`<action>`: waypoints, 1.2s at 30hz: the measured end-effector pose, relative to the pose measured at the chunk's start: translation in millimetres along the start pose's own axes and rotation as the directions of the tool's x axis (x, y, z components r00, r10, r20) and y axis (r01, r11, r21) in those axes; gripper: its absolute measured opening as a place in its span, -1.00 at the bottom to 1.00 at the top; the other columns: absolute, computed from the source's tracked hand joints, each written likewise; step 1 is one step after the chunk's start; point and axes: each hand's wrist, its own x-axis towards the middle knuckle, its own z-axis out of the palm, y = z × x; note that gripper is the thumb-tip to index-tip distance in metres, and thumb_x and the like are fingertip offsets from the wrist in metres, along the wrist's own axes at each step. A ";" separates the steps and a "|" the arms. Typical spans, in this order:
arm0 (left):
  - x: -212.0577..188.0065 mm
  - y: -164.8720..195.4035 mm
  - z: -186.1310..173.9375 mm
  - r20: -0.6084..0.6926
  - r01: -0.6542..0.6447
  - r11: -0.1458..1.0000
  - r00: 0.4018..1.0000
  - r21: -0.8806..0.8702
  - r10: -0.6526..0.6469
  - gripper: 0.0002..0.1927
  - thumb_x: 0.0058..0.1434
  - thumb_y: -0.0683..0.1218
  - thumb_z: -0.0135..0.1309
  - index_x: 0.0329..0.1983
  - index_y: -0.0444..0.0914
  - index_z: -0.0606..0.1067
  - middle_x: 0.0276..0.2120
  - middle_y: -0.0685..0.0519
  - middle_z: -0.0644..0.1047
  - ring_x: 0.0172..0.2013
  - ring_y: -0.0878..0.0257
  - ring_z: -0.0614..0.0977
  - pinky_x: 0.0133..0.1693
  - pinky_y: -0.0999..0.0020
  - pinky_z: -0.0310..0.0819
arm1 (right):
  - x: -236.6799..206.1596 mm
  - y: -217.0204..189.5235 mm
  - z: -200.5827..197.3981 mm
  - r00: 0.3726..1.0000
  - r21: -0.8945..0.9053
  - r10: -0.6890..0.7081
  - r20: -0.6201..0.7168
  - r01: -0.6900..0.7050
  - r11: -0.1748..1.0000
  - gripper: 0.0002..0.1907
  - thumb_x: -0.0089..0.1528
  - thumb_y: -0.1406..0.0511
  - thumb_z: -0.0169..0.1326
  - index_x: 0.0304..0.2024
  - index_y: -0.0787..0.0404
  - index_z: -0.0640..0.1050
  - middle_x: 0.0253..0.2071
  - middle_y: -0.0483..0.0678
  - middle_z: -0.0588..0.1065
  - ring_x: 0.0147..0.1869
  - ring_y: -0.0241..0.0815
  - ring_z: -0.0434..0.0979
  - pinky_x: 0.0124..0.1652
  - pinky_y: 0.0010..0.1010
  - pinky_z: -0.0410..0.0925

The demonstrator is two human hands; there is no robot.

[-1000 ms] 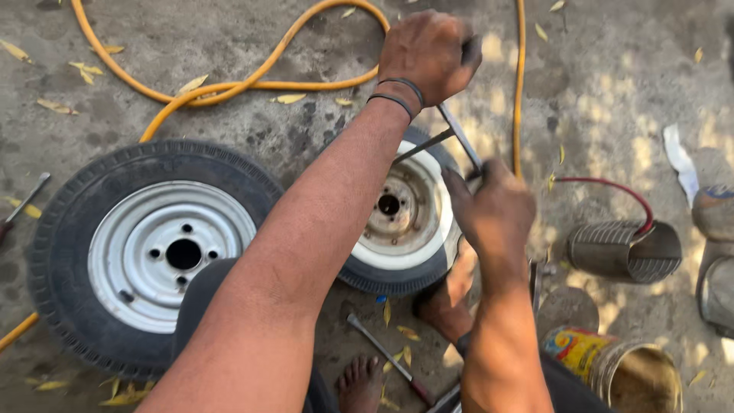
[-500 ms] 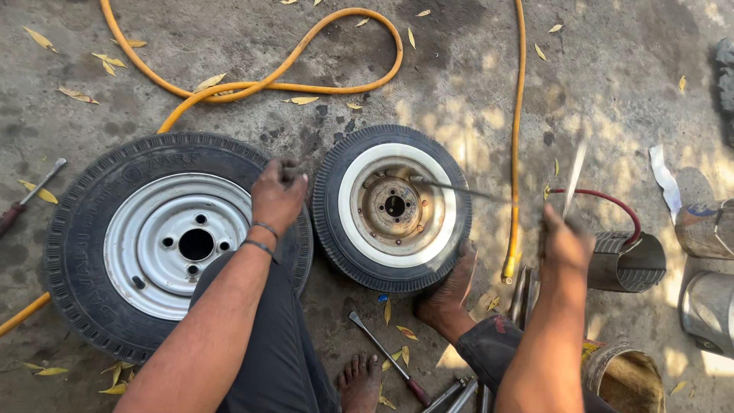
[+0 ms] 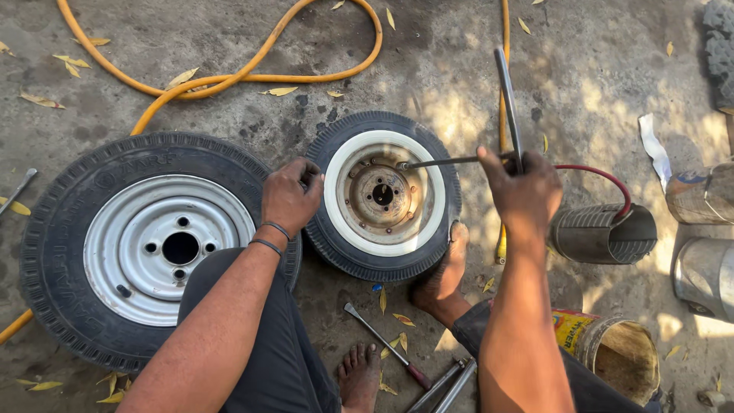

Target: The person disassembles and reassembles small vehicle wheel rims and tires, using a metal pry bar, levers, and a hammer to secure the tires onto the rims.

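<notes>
On the concrete floor [image 3: 612, 76], toward its left edge, a large tyre on a silver rim [image 3: 145, 245] lies flat, touching the small white-rimmed wheel [image 3: 382, 195] that lies flat near the floor's centre, under a looping orange hose [image 3: 252, 73]. The left hand [image 3: 289, 197] rests on the small wheel's left sidewall, grip curled onto the rubber but enclosing nothing, while a bare foot [image 3: 443, 275] presses the wheel's lower right edge and a screwdriver [image 3: 386, 346] lies just below. The right hand [image 3: 524, 187], grip clamped together on two metal tyre levers [image 3: 506, 99], holds one upright and one reaching across to the rim; a ribbed grey cylinder [image 3: 600, 233] lies beside it toward the right edge.
</notes>
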 end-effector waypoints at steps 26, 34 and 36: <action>161.6 200.0 195.9 0.367 -0.108 0.929 0.898 -0.353 0.244 -0.63 0.27 -0.01 0.12 -0.09 -0.39 0.36 -0.25 -0.19 0.57 -0.21 -0.03 0.69 -0.12 0.11 0.60 | -42.9 -50.8 10.1 0.857 0.857 -0.021 0.515 -0.515 -0.025 -0.79 0.30 0.34 0.14 -0.39 0.21 0.39 -0.65 -0.22 0.20 -0.67 -0.37 0.11 -0.60 -0.47 0.03; 121.2 206.1 135.6 0.327 -0.093 0.937 0.922 -0.336 0.209 -0.35 0.23 0.27 0.13 0.06 -0.34 0.33 -0.17 -0.24 0.60 -0.10 -0.13 0.65 -0.05 0.09 0.53 | -38.6 -38.0 -3.4 0.942 0.668 -0.181 0.281 -0.057 0.742 -0.72 0.29 0.24 0.26 -0.37 0.33 0.52 -0.51 -0.21 0.40 -0.47 -0.44 0.30 -0.51 -0.50 0.20; 78.9 185.3 106.5 0.318 0.023 0.856 0.933 -0.517 0.167 -0.44 0.29 0.27 0.03 0.07 -0.27 0.40 -0.10 -0.21 0.64 -0.04 -0.07 0.68 0.02 0.12 0.50 | -33.8 -31.2 -10.9 0.827 0.711 0.009 0.562 -0.489 0.506 -0.77 0.23 0.19 0.17 -0.35 0.25 0.57 -0.58 -0.16 0.45 -0.59 -0.35 0.36 -0.59 -0.45 0.20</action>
